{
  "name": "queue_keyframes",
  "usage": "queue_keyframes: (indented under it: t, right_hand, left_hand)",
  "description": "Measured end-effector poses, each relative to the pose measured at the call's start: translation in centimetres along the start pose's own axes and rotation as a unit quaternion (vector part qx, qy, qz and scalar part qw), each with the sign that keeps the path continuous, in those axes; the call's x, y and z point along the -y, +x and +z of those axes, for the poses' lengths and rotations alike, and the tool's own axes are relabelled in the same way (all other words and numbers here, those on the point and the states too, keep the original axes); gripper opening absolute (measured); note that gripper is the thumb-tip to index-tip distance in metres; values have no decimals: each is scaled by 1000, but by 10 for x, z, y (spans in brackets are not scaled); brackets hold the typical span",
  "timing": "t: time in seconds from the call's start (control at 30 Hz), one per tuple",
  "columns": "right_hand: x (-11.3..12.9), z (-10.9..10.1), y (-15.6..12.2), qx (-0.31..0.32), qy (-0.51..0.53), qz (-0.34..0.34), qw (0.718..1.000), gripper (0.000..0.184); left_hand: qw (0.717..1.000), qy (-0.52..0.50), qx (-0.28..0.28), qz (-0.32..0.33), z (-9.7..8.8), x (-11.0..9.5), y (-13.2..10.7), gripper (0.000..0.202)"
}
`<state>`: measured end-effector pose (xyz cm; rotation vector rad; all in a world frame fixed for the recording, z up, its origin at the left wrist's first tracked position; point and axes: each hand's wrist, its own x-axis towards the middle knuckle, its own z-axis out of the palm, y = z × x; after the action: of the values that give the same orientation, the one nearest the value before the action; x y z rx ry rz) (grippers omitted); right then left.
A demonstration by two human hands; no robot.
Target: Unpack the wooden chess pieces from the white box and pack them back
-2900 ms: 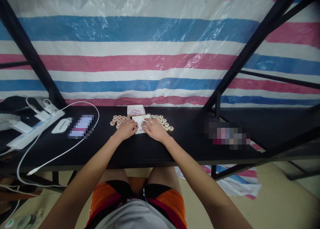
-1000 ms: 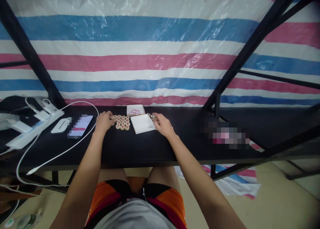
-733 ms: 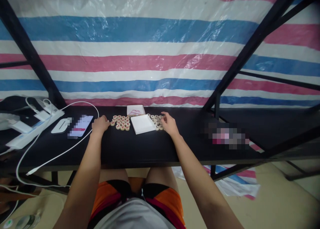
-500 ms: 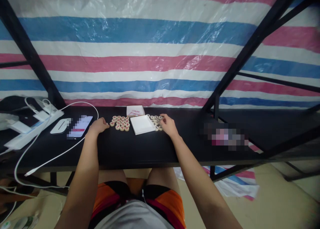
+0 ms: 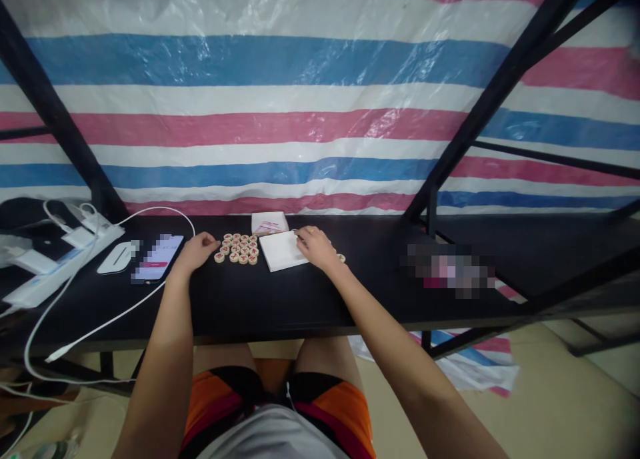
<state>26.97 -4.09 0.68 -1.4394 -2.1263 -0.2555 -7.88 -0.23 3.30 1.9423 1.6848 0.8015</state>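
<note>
Wooden xiangqi pieces with red characters (image 5: 243,249) lie in a tight cluster on the black tabletop. My left hand (image 5: 200,249) rests just left of them, fingers loosely bent and apart, with nothing seen in it. One red-marked piece (image 5: 219,257) sits at the cluster's near left corner, close to my fingertips. My right hand (image 5: 316,247) is spread over the right edge of a shallow white box part (image 5: 283,251) and hides the dark-marked pieces beside it. A single piece (image 5: 341,258) shows to the right of my right wrist.
Behind the pieces stands a small white box (image 5: 269,223) with something red-printed inside. On the left are a phone (image 5: 159,259), a white flat device (image 5: 117,257), a power strip (image 5: 65,265) and loose white cables. Black metal posts frame the desk before a striped sheet.
My right hand has moved left, from the outer side of the dark-marked pieces to over them and the box edge. My left hand has let go of a red-marked piece at the cluster's edge.
</note>
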Motion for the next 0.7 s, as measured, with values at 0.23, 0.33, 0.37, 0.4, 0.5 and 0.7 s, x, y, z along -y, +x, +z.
queue_keyframes:
  t: [0.23, 0.33, 0.37, 0.4, 0.5, 0.7]
  right_hand:
    - [17, 18, 33, 103, -19, -70, 992, 40]
    - [20, 26, 40, 141, -27, -46, 989, 50]
    - [22, 28, 41, 151, -26, -40, 987, 53]
    - [23, 29, 42, 158, -26, -34, 986, 54]
    - [26, 31, 43, 168, -24, -26, 985, 54]
    - [31, 29, 44, 185, -29, -18, 982, 53]
  left_hand:
    - [995, -21, -99, 14, 33, -15, 12, 42]
    - [996, -25, -80, 26, 46, -15, 19, 46]
    - [996, -24, -74, 32, 49, -15, 20, 46]
    - [997, -22, -68, 40, 51, -15, 22, 46]
    - [998, -22, -45, 50, 55, -15, 23, 47]
    - [997, 3, -8, 81, 62, -16, 23, 45]
